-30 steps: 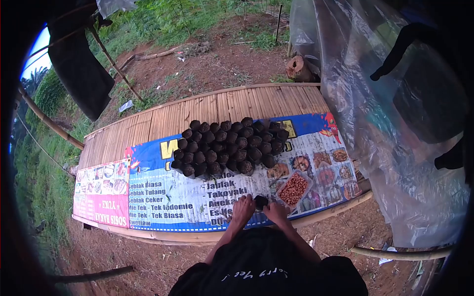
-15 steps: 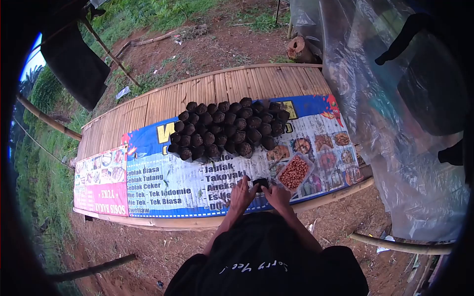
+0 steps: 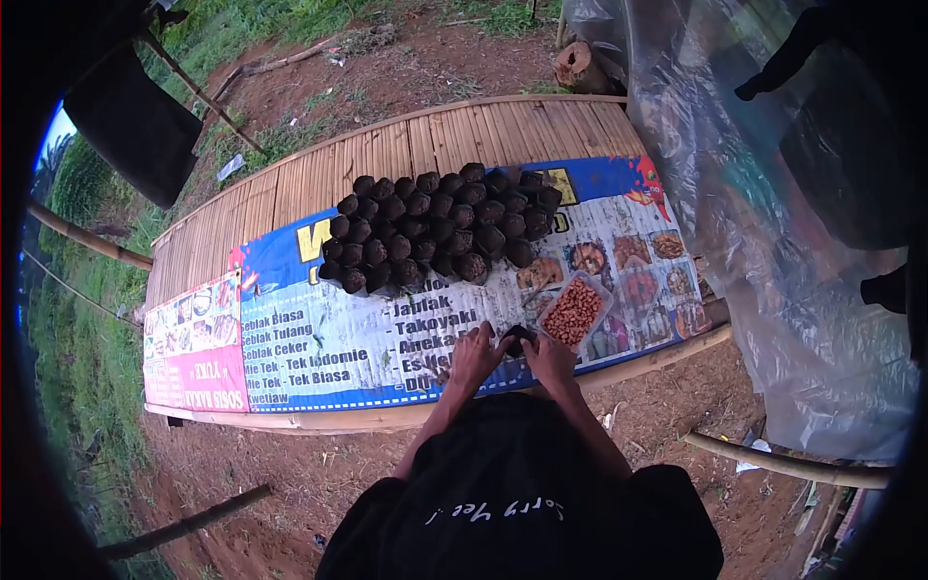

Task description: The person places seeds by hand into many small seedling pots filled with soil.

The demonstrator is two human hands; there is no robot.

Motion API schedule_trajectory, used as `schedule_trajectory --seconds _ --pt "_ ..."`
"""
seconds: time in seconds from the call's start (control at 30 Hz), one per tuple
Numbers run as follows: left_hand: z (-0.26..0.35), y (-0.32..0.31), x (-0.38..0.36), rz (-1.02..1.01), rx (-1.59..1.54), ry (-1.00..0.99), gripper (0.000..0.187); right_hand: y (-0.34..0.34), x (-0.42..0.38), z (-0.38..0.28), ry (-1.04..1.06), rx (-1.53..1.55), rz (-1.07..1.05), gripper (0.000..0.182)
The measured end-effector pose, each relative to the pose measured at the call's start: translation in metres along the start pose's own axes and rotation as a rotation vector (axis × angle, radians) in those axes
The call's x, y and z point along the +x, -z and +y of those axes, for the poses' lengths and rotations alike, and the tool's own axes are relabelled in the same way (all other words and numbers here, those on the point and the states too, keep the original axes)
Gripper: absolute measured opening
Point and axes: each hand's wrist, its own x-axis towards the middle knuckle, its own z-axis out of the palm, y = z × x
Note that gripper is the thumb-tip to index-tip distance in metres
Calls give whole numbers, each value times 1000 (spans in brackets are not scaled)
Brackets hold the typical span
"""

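A small black seedling bag [image 3: 518, 338] is between my two hands at the near side of the table. My left hand [image 3: 474, 357] grips its left side, the thumb against the bag. On the other side, the fingers of my right hand [image 3: 550, 358] are closed on its edge. What lies inside this bag is too dark to make out. Just beyond my right hand, a clear plastic tub [image 3: 605, 294] holds many reddish-brown seeds [image 3: 574, 313] that look like peanuts. Farther out, several soil-filled black seedling bags [image 3: 425, 230] stand upright, packed close together.
A printed menu banner [image 3: 319, 372] covers much of the bamboo table [image 3: 377, 145]. Clear plastic sheeting [image 3: 696, 193] hangs at the right. A cut log [image 3: 578, 64] lies behind the table, and a bamboo pole [image 3: 788, 462] extends at lower right.
The view has tipped slightly downward, so the table sits higher in the frame. Both hands stay at the small black bag, with only a slight shift of the fingers.
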Motion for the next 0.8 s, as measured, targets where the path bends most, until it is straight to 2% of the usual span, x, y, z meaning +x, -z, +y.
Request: schedule_trajectory --seconds 0.07,0.13,0.2,0.27,0.47,0.57,0.73,0.8 --pt "-2 -6 5 -31 -21 -50 28 6 -2 0 14 -1 -36 35" --pt "-4 -12 12 -35 97 -149 21 3 -4 3 23 1 -75 34" --pt "-4 -14 10 -71 114 -112 14 1 -1 2 6 44 -73 29" --pt "-4 -8 9 20 125 -185 12 8 0 0 20 76 -47 28" --pt "-20 -18 -3 14 40 -67 12 -5 0 1 81 122 -45 24" --pt "-14 -10 -7 67 6 -66 13 -8 0 0 98 133 -48 24" --pt "-15 -6 -8 43 -26 -23 14 -16 5 2 117 135 -38 24" --pt "-13 -3 -14 -2 -198 27 18 -20 1 7 104 139 -45 27"
